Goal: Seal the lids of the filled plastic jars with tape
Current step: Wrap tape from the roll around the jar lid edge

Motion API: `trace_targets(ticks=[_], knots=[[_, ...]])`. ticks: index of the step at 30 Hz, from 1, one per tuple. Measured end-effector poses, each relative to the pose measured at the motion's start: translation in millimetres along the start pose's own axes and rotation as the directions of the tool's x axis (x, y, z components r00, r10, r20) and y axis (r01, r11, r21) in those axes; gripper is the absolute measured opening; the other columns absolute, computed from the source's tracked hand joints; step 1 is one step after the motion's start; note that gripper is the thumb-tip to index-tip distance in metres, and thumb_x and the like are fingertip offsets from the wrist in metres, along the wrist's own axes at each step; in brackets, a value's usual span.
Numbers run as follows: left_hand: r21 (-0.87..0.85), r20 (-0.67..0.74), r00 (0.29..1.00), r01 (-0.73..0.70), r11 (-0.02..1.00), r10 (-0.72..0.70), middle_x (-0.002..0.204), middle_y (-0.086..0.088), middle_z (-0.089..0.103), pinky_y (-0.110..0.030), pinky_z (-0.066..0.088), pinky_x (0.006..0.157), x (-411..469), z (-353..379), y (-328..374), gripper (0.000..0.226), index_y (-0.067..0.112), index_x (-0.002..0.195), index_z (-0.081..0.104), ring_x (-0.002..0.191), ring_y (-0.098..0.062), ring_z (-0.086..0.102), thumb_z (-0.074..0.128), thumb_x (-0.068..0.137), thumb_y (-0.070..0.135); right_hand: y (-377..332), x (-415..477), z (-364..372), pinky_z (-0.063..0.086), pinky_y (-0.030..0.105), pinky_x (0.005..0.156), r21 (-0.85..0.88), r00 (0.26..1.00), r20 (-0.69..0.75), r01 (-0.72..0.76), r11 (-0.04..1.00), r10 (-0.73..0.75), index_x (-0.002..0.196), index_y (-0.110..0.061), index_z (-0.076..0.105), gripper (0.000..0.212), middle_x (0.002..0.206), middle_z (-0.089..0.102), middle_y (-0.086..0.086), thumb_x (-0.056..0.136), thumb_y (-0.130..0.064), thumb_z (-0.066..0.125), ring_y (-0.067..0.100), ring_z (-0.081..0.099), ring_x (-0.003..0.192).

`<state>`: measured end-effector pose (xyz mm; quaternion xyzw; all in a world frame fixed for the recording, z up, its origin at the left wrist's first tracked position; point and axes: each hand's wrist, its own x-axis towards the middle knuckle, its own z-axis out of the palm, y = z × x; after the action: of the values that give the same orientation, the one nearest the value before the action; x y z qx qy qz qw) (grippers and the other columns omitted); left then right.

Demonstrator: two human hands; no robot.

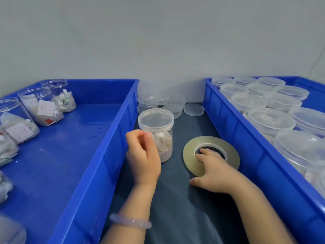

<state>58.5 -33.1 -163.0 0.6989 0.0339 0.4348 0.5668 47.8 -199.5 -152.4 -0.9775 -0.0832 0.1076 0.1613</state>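
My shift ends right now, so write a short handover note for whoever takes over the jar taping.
Left hand: fingers curled against the lidded jar, just under its lid; whether they pinch tape is unclear.
Right hand: flat on the tape roll, fingers in its core.
Done: that jar is filled and lidded, standing on the dark mat.
To do: tape its lid seam; then lid and tape the open jars in the left crate.
The right crate holds capped jars; taping cannot be seen.
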Motion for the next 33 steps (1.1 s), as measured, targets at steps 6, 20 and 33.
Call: trace_targets(ticks=[6, 20, 33], knots=[[0.069, 0.620, 0.775, 0.096, 0.993, -0.117, 0.111, 0.011, 0.062, -0.006, 0.044, 0.076, -26.2, -0.2, 5.7, 0.035, 0.024, 0.120, 0.058, 0.093, 0.008, 0.056, 0.054, 0.090, 0.008, 1.2, -0.5, -2.5, 0.042, 0.030, 0.077, 0.072, 0.986, -0.169, 0.026, 0.997, -0.014, 0.095, -0.018, 0.058, 0.022, 0.096, 0.058, -0.003, 0.085, -0.037, 0.064, 0.022, 0.054, 0.096], [-0.099, 0.689, 0.710, 0.290, 0.952, -0.145, 0.112, 0.024, 0.062, -0.011, 0.048, 0.086, -22.3, -5.1, 8.8, 0.071, 0.023, 0.141, 0.040, 0.108, 0.006, 0.059, 0.069, 0.082, -0.002, -23.3, -10.4, 1.9, 0.044, 0.007, 0.069, 0.711, 0.880, -0.462, 0.442, 0.547, -0.110, 0.089, -0.033, 0.069, 0.040, 0.087, 0.070, -0.012, 0.073, -0.012, 0.039, -0.003, 0.062, 0.084], [-0.167, 0.674, 0.739, 0.178, 0.970, -0.019, 0.142, 0.003, 0.047, -0.031, 0.048, 0.099, -17.8, -9.6, 19.8, 0.081, 0.023, 0.143, 0.032, 0.126, -0.008, 0.049, 0.062, 0.072, 0.046, -19.0, -10.2, 7.1, 0.037, 0.019, 0.048, 0.714, 0.834, -0.552, 0.483, 0.507, -0.017, 0.060, 0.009, 0.055, 0.052, 0.050, 0.049, 0.010, 0.097, -0.027, 0.045, 0.010, 0.045, 0.046]])
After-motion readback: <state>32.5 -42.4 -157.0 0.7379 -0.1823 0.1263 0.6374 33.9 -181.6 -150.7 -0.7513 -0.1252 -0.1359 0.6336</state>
